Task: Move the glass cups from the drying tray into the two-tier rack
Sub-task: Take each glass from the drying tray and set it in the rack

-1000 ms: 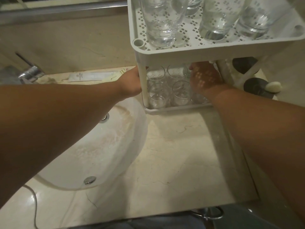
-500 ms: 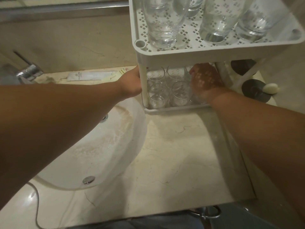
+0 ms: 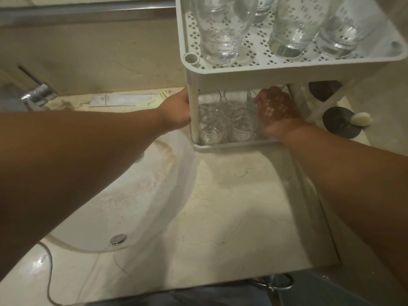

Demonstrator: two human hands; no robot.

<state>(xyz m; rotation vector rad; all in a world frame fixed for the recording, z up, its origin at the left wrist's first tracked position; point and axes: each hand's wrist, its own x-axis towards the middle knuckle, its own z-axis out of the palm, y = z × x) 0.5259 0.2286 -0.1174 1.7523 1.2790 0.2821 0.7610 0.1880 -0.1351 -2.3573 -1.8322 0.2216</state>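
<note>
Head view: both hands (image 3: pixel 176 111) reach into the rack's (image 3: pixel 287 67) lower tier.

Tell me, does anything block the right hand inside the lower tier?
Yes. Short glasses already stand packed on the lower tier, directly left of the right hand. The upper tier hangs close above it. The left hand holds the post.

Clear glossy glass cups (image 3: pixel 239 127), matt perforated white plastic rack (image 3: pixel 242 76)

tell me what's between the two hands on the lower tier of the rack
In the head view, the white plastic rack's front corner post and several short clear glass cups stand between the left hand, at the post, and the right hand, reaching among the cups.
</note>
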